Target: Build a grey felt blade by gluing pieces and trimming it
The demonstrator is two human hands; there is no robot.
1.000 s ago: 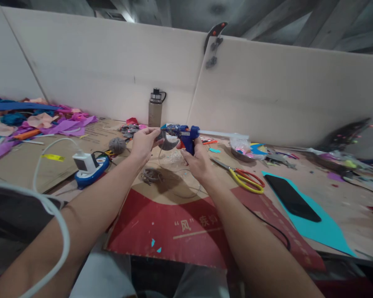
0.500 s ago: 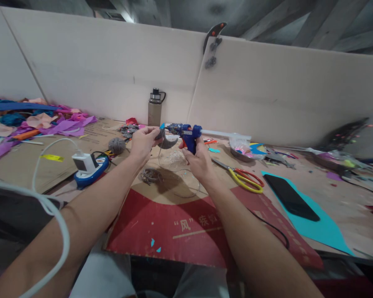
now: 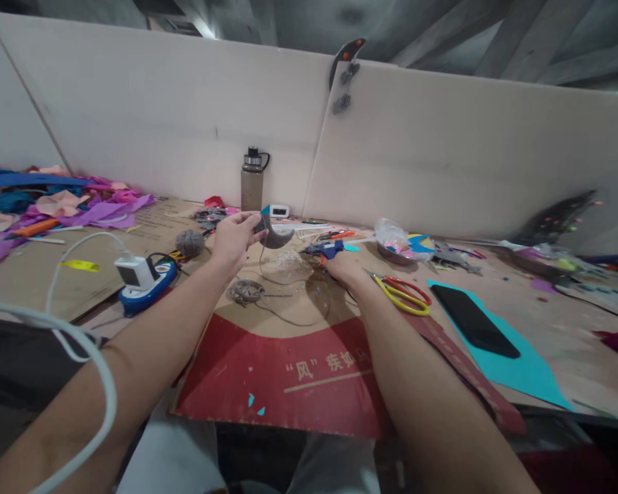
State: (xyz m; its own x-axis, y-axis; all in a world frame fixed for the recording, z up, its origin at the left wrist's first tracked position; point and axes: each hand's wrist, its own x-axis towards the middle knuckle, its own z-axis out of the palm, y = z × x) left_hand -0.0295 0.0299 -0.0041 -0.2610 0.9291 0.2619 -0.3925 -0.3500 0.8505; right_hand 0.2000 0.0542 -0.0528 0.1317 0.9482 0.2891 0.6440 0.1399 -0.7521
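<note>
My left hand [image 3: 231, 240] pinches a dark grey crescent-shaped piece [image 3: 278, 239] with a turquoise tip, held up above the cardboard. Grey yarn [image 3: 247, 291] hangs from the crescent and lies in a loose tangle below it. Farther right, my right hand [image 3: 346, 267] is closed round a blue hot glue gun [image 3: 332, 248], low over the work surface, its nozzle pointing left. Much of the gun's handle is covered by the hand. A whitish clump of dried glue [image 3: 288, 261] lies between the two hands.
Scissors [image 3: 406, 302] with red and yellow handles and a black phone [image 3: 474, 321] on turquoise sheet are at right. A bottle [image 3: 252, 185] stands behind. At left are a power strip [image 3: 149, 291], a grey yarn ball [image 3: 190, 242] and a white cable [image 3: 106, 384] crossing my forearm.
My right hand has lowered the glue gun, drawing it away from the crescent to the right. My left hand keeps the crescent at about the same place.
</note>
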